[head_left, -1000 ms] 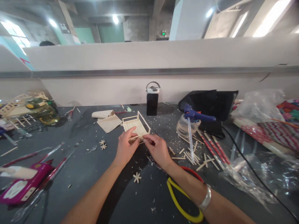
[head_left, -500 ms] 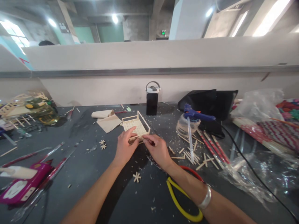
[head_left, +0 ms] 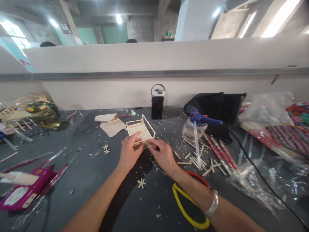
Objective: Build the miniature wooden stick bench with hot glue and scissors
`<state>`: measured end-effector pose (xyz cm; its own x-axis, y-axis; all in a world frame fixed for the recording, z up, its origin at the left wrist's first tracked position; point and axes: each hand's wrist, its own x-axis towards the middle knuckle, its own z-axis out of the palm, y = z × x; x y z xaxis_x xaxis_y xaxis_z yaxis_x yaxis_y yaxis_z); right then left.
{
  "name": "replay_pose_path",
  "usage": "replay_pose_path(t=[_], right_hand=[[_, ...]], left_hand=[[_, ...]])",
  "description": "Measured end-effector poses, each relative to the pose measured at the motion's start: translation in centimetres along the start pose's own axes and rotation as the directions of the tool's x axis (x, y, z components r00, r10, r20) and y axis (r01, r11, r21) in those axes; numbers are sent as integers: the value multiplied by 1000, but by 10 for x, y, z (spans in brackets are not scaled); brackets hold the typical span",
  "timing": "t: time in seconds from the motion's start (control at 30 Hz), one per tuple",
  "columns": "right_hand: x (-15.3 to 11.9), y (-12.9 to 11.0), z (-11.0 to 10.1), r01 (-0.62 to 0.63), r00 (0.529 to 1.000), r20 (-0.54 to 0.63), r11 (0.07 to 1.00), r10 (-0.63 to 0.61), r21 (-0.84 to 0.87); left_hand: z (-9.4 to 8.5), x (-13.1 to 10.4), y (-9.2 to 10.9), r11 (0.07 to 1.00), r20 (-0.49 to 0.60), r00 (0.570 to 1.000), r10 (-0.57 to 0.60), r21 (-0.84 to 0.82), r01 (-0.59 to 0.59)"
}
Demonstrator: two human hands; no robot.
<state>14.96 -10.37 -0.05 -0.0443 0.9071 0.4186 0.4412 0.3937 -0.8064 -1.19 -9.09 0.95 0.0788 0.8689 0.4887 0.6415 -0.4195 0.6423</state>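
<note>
A small tray-like frame of pale wooden sticks, with a slatted floor and low railings, sits on the dark table in front of me. My left hand grips its near left side, thumb laid over the near rail. At the near right corner, the fingers of my right hand are pinched together against the rail; whether a small piece is between them is hidden. A star of short sticks lies nearer to me, and two smaller stars lie to the left.
To the right are a blue glue gun on a clear jar, loose sticks, a black cable and yellow-handled pliers. A black bottle stands behind. At left lies a magenta device.
Both hands and the stick frame have stayed almost exactly where they were. Beyond the partition, the top of a person's head has risen slightly into view.
</note>
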Motion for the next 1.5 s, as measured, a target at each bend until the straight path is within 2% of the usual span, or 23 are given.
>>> replay_pose_path(t=[0.37,0.53,1.33,1.5], right_hand=[[0,-2,0,-10,1000,-20,1000,9,-4],[0,-2,0,-10,999,-33,1000,10,-3],[2,-2,-3,13,998,-62,999,-15,-34],[2,-2,-2,12,998,-64,999,-15,-34]], left_hand=[[2,0,4,996,2,998,-61,-63,61],[2,1,5,999,7,1000,-29,-45,30],[-5,6,10,976,90,992,-90,-191,106],[-5,6,13,977,64,992,-104,-180,114]])
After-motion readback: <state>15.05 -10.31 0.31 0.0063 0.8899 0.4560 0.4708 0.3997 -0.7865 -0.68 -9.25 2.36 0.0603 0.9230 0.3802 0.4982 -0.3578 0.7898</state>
